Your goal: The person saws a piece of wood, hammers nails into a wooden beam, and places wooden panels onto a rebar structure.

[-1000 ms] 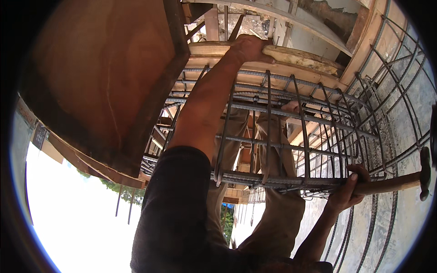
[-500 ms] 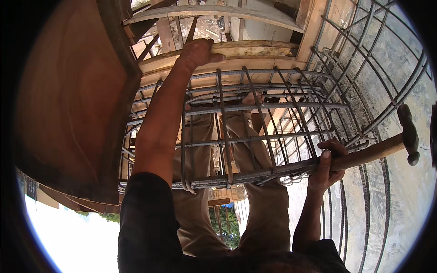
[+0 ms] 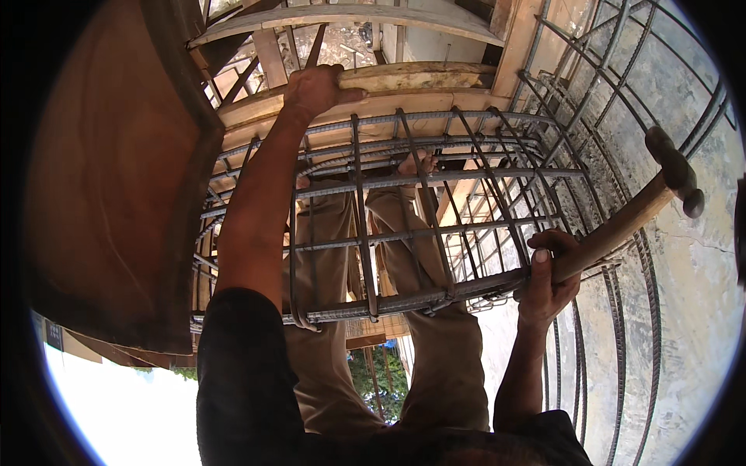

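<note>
1. The person's left hand [image 3: 315,89] is wrapped over a long wooden board [image 3: 420,76], its fingers curled over the far edge and the thumb lying along the wood toward the right.
2. The board lies crosswise in the upper middle of the view, just beyond a cage of steel bars [image 3: 364,248], and a thin nail [image 3: 447,53] stands up at its far edge.
3. The right hand [image 3: 550,272] is closed around the wooden handle of a hammer [image 3: 618,231], the thumb pointing up along the near side of the grip.
4. The hammer is at the right, tilted, with its dark metal head up and away from the person, in front of a stained grey wall [image 3: 691,287].
5. The right hand is at the near right corner of the cage; whether it touches the bars cannot be told.
6. The left forearm [image 3: 252,225] reaches over the cage, whose long ribbed bars are crossed by thinner ones.
7. Below and through the bars show the person's brown trousers [image 3: 443,349] and a bare foot [image 3: 417,161].
8. A large brown wooden panel [image 3: 116,186] fills the left side, near the left arm.
9. Green leaves [image 3: 388,380] show between the legs.
</note>
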`<state>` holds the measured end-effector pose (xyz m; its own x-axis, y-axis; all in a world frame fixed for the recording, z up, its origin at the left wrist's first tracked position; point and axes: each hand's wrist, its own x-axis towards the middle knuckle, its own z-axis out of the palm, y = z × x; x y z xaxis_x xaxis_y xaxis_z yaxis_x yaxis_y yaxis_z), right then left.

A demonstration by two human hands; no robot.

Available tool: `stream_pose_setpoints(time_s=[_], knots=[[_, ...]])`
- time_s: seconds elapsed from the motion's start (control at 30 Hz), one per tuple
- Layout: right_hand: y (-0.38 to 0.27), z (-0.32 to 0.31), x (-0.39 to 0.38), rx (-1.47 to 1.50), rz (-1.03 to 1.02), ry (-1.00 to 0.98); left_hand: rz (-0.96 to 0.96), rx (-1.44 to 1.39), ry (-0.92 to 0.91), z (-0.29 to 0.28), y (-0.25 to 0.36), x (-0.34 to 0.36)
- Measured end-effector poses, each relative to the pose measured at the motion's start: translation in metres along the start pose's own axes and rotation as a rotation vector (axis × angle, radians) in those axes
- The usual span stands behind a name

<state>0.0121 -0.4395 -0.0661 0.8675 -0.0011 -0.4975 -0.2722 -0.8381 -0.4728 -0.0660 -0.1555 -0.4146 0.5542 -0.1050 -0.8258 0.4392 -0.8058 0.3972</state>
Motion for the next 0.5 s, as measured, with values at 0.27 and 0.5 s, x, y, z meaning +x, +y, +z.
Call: stream_pose_setpoints(time_s=[0.27, 0.5], knots=[[0.0007, 0.001, -0.0017, -0.012, 0.088, -0.002, -0.024, -0.006, 0.024, 0.0098, -0.0001, 0.0057], [-0.0002, -0.0033, 0.0006, -0.09, 0.112, -0.012, -0.004, -0.039, 0.062, 0.0064, 0.0001, 0.0016]])
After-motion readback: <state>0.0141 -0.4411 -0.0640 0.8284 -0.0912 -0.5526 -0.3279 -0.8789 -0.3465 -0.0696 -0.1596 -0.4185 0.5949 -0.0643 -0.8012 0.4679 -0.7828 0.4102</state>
